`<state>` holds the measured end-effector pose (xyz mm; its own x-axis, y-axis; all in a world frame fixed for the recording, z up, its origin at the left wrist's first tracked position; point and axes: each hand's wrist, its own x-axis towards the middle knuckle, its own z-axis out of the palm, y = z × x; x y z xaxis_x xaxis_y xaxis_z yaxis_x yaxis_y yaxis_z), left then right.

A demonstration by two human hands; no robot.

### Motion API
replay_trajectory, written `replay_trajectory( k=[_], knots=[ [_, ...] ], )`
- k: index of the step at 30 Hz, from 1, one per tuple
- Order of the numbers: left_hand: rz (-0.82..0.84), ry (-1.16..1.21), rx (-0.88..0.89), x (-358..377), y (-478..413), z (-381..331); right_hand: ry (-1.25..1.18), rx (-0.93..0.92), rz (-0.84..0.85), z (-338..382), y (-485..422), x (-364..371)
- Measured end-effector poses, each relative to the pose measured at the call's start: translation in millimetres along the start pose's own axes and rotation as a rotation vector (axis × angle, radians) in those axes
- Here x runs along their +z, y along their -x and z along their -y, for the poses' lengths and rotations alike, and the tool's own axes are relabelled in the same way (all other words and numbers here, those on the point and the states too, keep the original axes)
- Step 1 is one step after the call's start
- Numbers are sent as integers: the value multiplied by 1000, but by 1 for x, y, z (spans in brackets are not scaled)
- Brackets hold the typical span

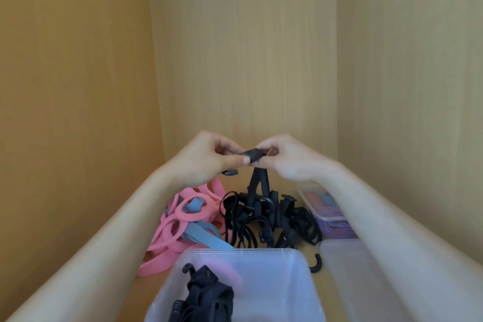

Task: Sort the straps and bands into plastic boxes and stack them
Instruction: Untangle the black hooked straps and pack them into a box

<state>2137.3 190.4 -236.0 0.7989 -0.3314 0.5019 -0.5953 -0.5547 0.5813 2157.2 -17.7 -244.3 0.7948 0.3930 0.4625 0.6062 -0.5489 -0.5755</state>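
Both hands are raised above the heap and share one black strap point(253, 155). My left hand point(209, 158) pinches its left end between thumb and fingers, and my right hand point(283, 158) pinches its right end. The strap's lower part hangs down into a tangled pile of black straps point(271, 219) on the wooden surface. Left of that pile lie pink bands point(180, 219) mixed with blue bands point(203, 236). A clear plastic box point(295, 293) stands nearest to me and holds a bundle of black straps point(206, 298).
At the right, a closed clear box point(326, 213) holds coloured bands. A clear lid or box point(347, 266) lies in front of it, partly under my right forearm. A loose black hook point(317, 264) lies between the boxes. Wooden walls point(235, 60) enclose the space on three sides.
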Motion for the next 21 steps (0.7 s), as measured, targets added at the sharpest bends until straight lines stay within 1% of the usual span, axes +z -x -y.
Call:
replay_trajectory(
  k=[3, 5, 6, 8, 10, 13, 17, 21],
  knots=[
    [47, 314, -91, -1, 1, 7, -24, 42, -70, -3, -1, -5],
    [33, 426, -161, 0, 0, 17, -118, 73, -125, -5, -1, -8],
    [13, 404, -170, 2, -1, 22, -184, 88, -147, -6, -1, -10],
    [7, 255, -169, 7, 0, 33, -314, 100, -182, -6, -1, -12],
    [92, 139, -187, 14, 3, 38, -428, 79, -198, -4, -2, -14],
    [196, 93, -197, 25, 3, 38, -560, 37, -185, -1, -3, -15],
    [239, 57, -186, 41, 0, 41, -631, -5, -155, 1, -4, -16],
    [189, -99, -183, 49, -1, 52, -626, -7, -169, 1, -3, -18]
  ],
)
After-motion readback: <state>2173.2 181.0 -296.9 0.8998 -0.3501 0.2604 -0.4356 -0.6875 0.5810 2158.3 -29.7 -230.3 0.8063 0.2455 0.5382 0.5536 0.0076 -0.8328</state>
